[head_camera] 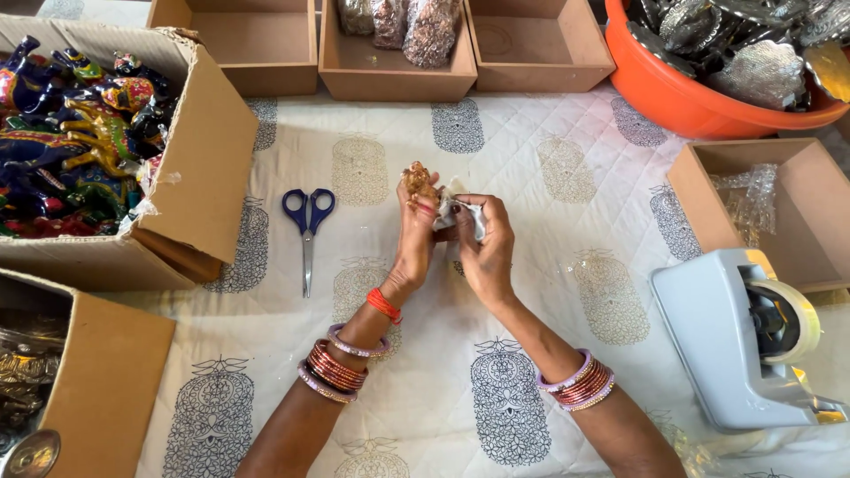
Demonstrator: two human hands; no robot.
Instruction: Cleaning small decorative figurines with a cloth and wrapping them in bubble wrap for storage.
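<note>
Both hands meet over the middle of the printed white cloth point(531, 177). My left hand point(414, 235) grips a small golden-brown figurine point(419, 180), whose top pokes out above the fingers. My right hand point(485, 243) pinches a piece of clear plastic wrap point(462, 211) against the figurine's side. Bangles ring both wrists. Blue-handled scissors point(307, 223) lie on the cloth just left of my left hand.
A cardboard box of colourful painted figurines point(80, 124) sits at left, another box point(106, 381) below it. Wooden trays point(397, 75) line the far edge. An orange tub point(682, 97) of silvery items is at the far right. A grey tape dispenser point(735, 341) stands at right.
</note>
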